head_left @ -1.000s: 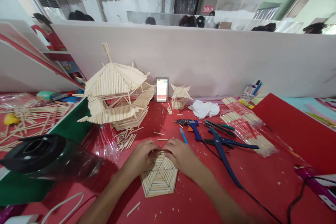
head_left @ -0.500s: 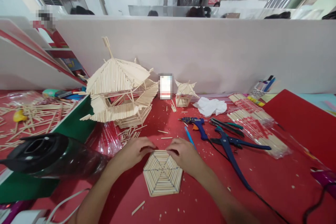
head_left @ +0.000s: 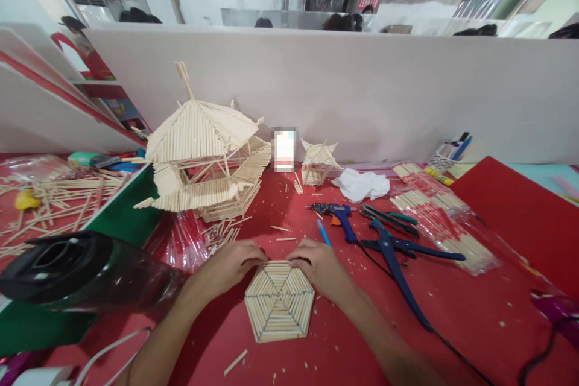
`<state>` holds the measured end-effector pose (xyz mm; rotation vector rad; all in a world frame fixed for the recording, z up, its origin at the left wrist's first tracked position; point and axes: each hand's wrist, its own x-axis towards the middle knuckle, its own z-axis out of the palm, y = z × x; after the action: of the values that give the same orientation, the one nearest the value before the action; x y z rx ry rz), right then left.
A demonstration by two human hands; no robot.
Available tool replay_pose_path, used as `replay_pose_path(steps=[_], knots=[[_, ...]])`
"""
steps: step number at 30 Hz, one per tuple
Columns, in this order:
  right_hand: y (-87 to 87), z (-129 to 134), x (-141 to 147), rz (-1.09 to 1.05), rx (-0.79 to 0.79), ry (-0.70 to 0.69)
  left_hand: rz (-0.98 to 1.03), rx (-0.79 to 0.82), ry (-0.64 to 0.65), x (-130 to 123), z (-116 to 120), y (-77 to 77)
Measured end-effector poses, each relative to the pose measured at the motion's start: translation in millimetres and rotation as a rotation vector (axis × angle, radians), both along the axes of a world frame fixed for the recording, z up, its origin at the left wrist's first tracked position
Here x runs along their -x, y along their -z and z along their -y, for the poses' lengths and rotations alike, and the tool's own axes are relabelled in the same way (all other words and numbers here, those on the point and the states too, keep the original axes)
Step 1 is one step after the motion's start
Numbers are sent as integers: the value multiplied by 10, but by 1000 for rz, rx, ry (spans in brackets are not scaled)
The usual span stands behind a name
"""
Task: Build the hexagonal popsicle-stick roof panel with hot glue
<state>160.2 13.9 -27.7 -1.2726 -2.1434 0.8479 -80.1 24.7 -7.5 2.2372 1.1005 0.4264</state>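
A hexagonal panel of wooden sticks lies flat on the red table, its sticks laid in rings with dark lines running out from the middle. At its far left corner my left hand is closed, thumb and fingers pinched at the edge. My right hand pinches the far right corner in the same way. The fingers hide both corners, so I cannot tell whether a separate stick is also held along the far edge. One short loose stick lies on the near side of the panel.
Behind my hands stand a large stick pavilion and a small one. To the right lie a glue gun, blue-handled cutters, white tissue and bagged sticks. A dark bottle leans at left.
The panel sits very slightly lower and further left in view. Both hands keep their pinch at its far edge, with hardly any movement.
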Motion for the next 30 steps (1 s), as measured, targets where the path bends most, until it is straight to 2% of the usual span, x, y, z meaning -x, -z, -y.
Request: replay_pose_path(steps=[3,12,17,22,26,30], knots=[[-28,4,-53,-32,28,-53,-2,-13,0,-12,11,-3],[-64,22,-89,-50,88,-18,-9,-29,9,-38,36,-20],[-19,25,-76,-70,66,-17,-25,-37,-2,-28,36,1],[-4,33,-58,-75,32,-11,-67,-31,50,-17,38,-19],[25,37,-59,-66,8,-12,-70,-32,22,-18,42,-33],[102,36,-54,-59,-80,-29,-90,-42,46,-10,41,-37]])
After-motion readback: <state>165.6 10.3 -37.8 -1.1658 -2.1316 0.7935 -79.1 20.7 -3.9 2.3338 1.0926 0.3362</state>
